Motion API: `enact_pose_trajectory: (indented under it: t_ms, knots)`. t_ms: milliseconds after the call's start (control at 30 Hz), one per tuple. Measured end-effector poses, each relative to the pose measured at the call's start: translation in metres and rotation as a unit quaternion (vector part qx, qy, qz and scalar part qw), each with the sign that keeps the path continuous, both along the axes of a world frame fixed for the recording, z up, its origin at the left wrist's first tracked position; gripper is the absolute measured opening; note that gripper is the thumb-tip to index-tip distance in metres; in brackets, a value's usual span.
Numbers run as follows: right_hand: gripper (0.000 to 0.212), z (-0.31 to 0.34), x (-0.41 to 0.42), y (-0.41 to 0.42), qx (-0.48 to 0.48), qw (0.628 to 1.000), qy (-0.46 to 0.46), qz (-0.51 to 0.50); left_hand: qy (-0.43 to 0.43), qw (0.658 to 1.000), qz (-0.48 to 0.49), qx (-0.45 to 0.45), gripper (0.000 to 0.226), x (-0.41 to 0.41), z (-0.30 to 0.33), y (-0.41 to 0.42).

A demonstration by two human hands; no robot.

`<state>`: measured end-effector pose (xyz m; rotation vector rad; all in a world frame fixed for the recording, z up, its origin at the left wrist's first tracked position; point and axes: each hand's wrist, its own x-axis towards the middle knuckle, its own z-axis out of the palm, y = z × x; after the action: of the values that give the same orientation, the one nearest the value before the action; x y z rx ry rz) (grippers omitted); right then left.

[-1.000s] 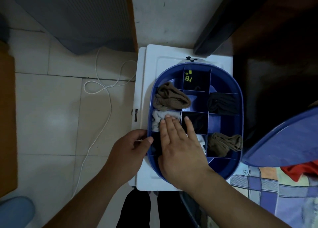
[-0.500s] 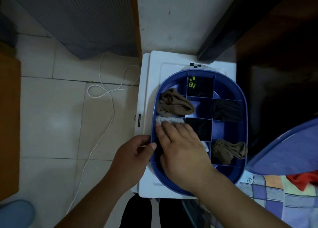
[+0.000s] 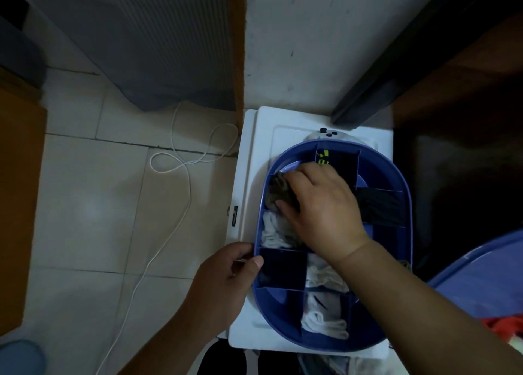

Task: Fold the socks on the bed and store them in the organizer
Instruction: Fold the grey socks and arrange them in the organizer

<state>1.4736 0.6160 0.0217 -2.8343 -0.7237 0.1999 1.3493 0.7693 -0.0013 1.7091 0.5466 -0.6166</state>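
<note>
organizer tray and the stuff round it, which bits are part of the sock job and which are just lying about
Part of the job:
blue organizer
brown socks
white socks
black socks
right hand, fingers curled on the brown socks
left hand, gripping the organizer's rim

Just lying about:
white cable
blue lid
white appliance

We observe two bare forearms entering from the lower edge, each ending in a bare hand. On the left hand (image 3: 223,284) we find no ring, watch, glove or strap; behind its fingers the wrist and forearm carry no sleeve as far as the frame edge. On the right hand (image 3: 322,207) we find the same: back of the hand uncovered, knuckles plain, and behind the fingers a bare wrist and forearm. The fingernails that show look short and unpainted.
</note>
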Motion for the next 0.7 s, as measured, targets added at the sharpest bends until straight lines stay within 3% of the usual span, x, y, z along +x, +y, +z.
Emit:
enact_pose_trajectory:
  t_ms: [100,200,333,500,700]
  knots:
    - [0.021,-0.002,0.003,0.006,-0.063,0.997,-0.036,0.029,-0.006,1.0,0.006,0.0,0.017,-0.001,-0.002,0.0]
    - [0.022,0.0,0.005,0.017,-0.129,0.99,-0.014,0.048,-0.01,1.0,0.008,-0.007,0.016,-0.002,-0.002,0.0]
    - [0.018,0.004,0.005,0.015,-0.116,0.992,0.032,0.03,-0.008,1.0,0.012,-0.012,0.015,-0.002,-0.003,0.0]
    - [0.055,0.006,-0.003,-0.002,-0.106,0.99,0.059,0.067,-0.003,1.0,0.005,-0.008,0.016,-0.003,-0.003,0.003]
    - [0.055,-0.002,0.009,0.011,-0.147,0.976,0.125,0.101,0.012,1.0,0.001,-0.006,0.014,0.0,-0.002,0.005]
